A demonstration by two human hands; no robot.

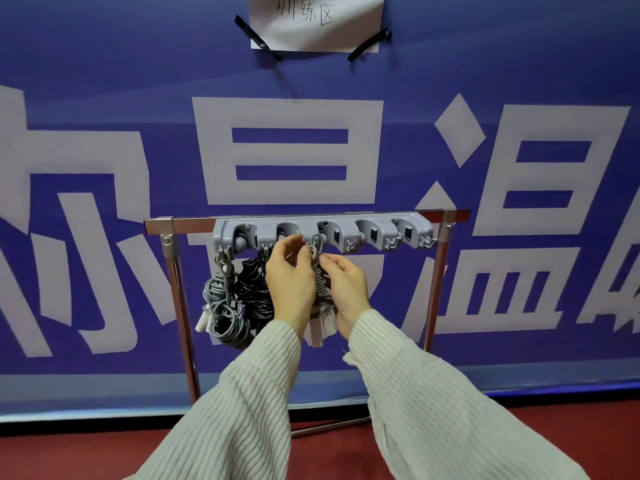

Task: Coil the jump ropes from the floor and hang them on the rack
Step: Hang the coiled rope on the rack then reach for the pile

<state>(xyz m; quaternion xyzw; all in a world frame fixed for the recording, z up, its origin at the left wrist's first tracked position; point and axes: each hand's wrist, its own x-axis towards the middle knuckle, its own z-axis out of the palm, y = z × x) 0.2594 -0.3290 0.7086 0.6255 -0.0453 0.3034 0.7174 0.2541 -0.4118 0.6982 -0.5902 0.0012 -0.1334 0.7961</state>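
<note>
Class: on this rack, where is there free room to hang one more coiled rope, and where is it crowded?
Free: the right hooks, beyond the right hand. Crowded: the rack's left end, with the grey coil, black coil and the coil between both hands.

Two ropes (239, 299) crowd left of my hands; hooks (391, 242) to right bare, open room below.

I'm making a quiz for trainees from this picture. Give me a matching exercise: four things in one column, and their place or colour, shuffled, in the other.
Things:
1. grey coiled rope
2. black coiled rope
3. light coiled rope
4. paper sign

Descriptions:
A. taped to the blue banner, above the rack
B. between the two hands, under the third hook
C. hangs leftmost on the rack
D. hangs second from the left, just left of the left hand

Pairs: 1-C, 2-D, 3-B, 4-A
</note>
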